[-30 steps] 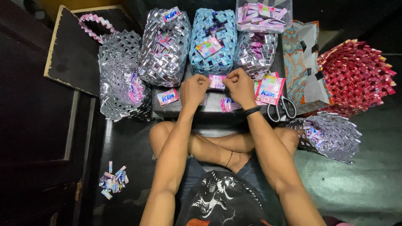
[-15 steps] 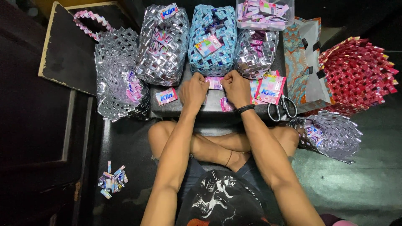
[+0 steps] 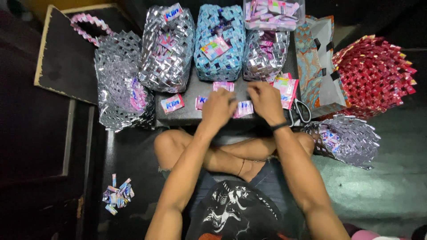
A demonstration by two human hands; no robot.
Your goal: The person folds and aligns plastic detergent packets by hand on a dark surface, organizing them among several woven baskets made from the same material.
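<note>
Pink wrapper (image 3: 243, 108) on dark desk (image 3: 187, 113), pinched between left hand (image 3: 219, 108) and right hand (image 3: 266, 101); small, glossy, partly folded.

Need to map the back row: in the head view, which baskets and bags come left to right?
Silver bag with pink handle → silver basket → blue basket → small silver basket → patterned paper bag → red basket.

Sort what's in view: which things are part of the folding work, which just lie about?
In use: left hand, right hand, pink wrapper strip, loose wrappers, clear box of wrappers.
Lying about: scissors, red woven basket, blue woven bag, folded pieces on floor.
</note>
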